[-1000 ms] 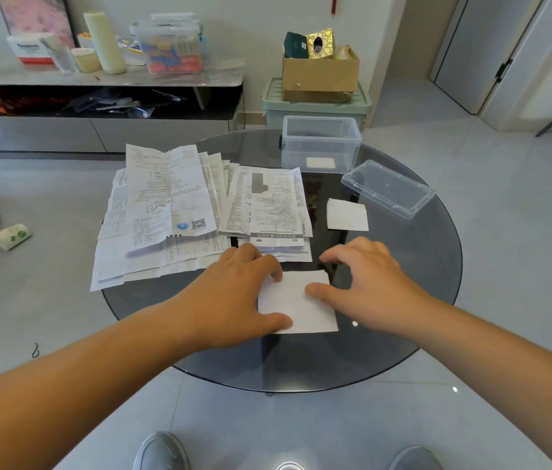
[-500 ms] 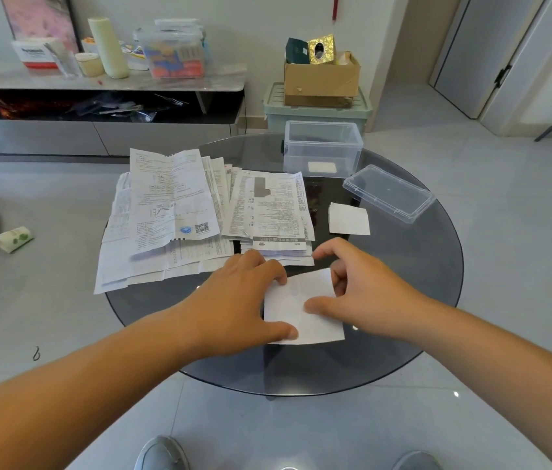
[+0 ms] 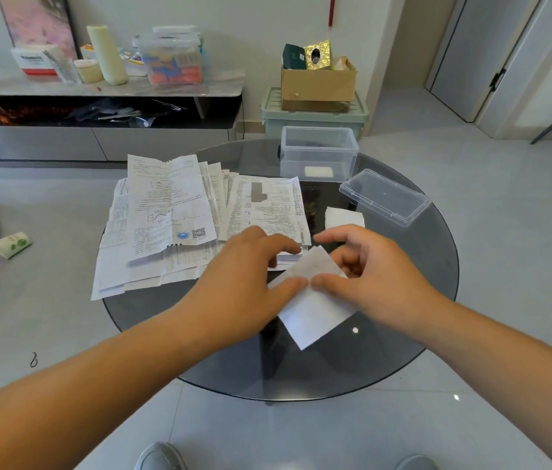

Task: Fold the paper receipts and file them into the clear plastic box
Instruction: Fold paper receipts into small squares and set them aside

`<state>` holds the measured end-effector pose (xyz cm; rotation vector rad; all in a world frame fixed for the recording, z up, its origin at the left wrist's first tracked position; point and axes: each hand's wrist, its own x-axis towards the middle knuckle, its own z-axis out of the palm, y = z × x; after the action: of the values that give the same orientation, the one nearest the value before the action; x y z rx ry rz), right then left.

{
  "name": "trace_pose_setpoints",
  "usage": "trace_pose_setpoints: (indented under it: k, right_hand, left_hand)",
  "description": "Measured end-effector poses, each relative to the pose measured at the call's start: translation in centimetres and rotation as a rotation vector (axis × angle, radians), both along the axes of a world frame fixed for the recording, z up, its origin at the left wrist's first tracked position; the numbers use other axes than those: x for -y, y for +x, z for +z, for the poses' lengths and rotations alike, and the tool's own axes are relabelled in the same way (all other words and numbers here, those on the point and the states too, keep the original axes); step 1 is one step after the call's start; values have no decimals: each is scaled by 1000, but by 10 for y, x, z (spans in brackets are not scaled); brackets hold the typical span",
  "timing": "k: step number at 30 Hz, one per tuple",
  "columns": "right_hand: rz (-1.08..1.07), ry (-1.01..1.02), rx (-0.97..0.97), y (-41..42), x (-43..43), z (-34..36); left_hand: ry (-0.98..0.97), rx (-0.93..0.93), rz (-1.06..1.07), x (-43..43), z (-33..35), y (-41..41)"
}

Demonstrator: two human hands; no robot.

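A folded white receipt (image 3: 311,308) is lifted and tilted just above the round dark glass table (image 3: 430,300). My left hand (image 3: 250,276) and my right hand (image 3: 369,276) both pinch its upper edge, thumbs nearly touching. A spread of unfolded printed receipts (image 3: 172,212) lies on the table's left half. The clear plastic box (image 3: 318,152) stands open at the far edge with one small white piece inside. Another folded receipt (image 3: 344,217) lies flat just in front of the box.
The box's clear lid (image 3: 384,196) lies upside down at the table's right. On the floor behind are a green bin (image 3: 315,115) topped by a cardboard box (image 3: 318,84), and a low cabinet (image 3: 98,96) with clutter at left. My shoes show below the table.
The folded receipt lay flat under both hands; now it is lifted off the glass and turned at an angle, pinched between both thumbs and fingers.
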<state>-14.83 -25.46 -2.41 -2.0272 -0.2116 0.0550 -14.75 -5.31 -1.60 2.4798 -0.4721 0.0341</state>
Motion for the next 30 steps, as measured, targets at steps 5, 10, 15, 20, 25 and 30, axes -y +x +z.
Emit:
trace_pose_setpoints:
  k: [5, 10, 15, 20, 25, 30]
  right_hand:
    - [29, 90, 58, -4, 1, 4]
    - [18, -220, 265, -8, 15, -7]
    - [242, -521, 363, -17, 22, -29]
    - [245, -524, 295, -22, 14, -33]
    - [187, -475, 164, -17, 6, -29]
    - [63, -445, 95, -6, 3, -30]
  left_hand:
    - [-382, -210, 8, 2, 4, 6]
    - [-284, -116, -47, -13, -8, 9]
    - [178, 76, -235, -30, -28, 5]
    - [251, 87, -278, -28, -31, 0]
    - [214, 6, -135, -17, -28, 1]
    - [191, -91, -18, -11, -30, 9]
